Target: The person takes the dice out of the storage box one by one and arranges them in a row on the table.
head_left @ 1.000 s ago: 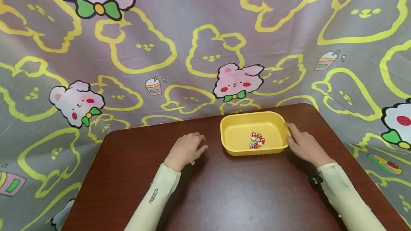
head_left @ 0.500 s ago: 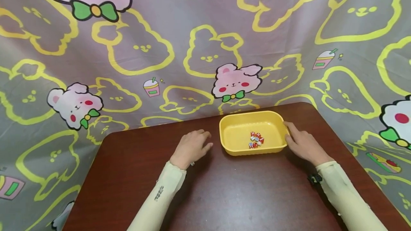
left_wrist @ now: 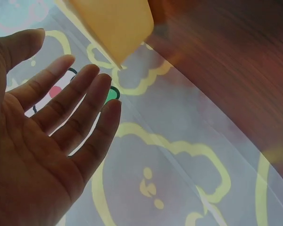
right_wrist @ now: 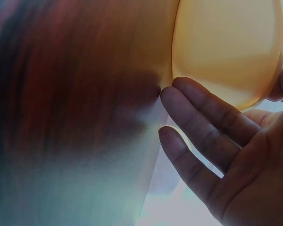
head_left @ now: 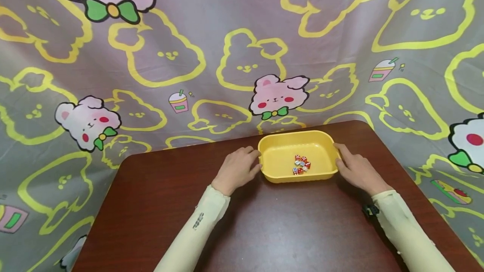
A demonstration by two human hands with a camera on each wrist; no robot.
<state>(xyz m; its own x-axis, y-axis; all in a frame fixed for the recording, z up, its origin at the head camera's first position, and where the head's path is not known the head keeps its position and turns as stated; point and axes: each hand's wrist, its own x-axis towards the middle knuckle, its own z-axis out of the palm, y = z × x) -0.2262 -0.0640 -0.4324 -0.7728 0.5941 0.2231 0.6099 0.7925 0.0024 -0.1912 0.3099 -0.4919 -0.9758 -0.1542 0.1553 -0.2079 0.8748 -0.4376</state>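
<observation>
A yellow plastic tray (head_left: 277,177) with a cluster of red and white dice (head_left: 301,164) inside stands on the brown table. My right hand (head_left: 359,169) holds the tray's right end, thumb and forefinger at the rim. In the right wrist view, the other fingers (right_wrist: 198,129) stretch out beneath the tray wall (right_wrist: 226,42). My left hand (head_left: 236,169) is at the tray's left end, fingertips beside the rim; whether they touch it I cannot tell. Its palm (left_wrist: 33,165) shows nothing held in the left wrist view, the fingers loosely extended and slightly spread.
A grey curtain (head_left: 211,66) with yellow outlines and cartoon animals hangs behind and beside the table (head_left: 264,230). The tray stands near the table's back edge. A dark band (head_left: 370,210) sits at my right wrist.
My left hand has moved right, up to the tray's left end. A small white die seen earlier by the left wrist is now out of sight there. My right hand has stayed on the tray.
</observation>
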